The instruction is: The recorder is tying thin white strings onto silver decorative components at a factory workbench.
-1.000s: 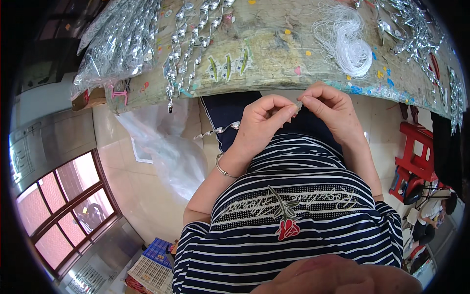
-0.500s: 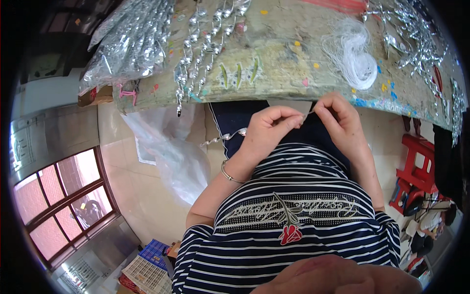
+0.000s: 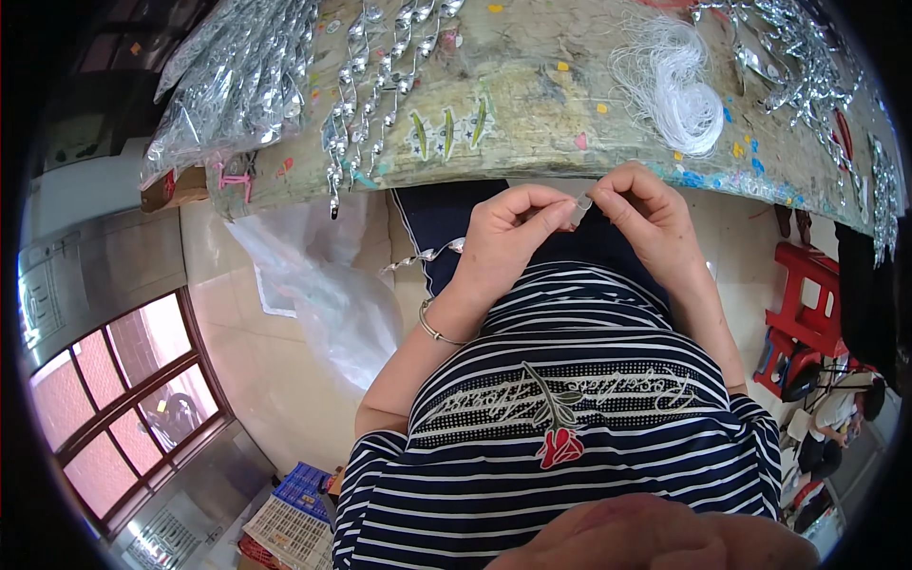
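My left hand [image 3: 518, 237] pinches with thumb and forefinger just beyond the table's near edge. My right hand [image 3: 651, 218] is pinched close beside it. Between the two sets of fingertips a small loop of thin white thread [image 3: 582, 202] shows, with its ends hidden in the fingers. A silver twisted foil strand [image 3: 425, 256] comes out from behind my left hand and trails left over my dark-clad lap; its hidden end cannot be followed. Several similar foil strands [image 3: 359, 95] lie on the table, their ends reaching its near edge.
The stained table [image 3: 532, 104] bears a bagged pile of silver foil strands [image 3: 237, 85] at left. A hank of white thread [image 3: 692, 100] and tangled silver strands [image 3: 807, 85] lie at right. Clear plastic sheeting [image 3: 328, 275] hangs at left; a red stool [image 3: 807, 299] stands at right.
The thread between my fingertips now shows as a small open loop. My hands have shifted slightly left and up in view, and the table has shifted with the camera.
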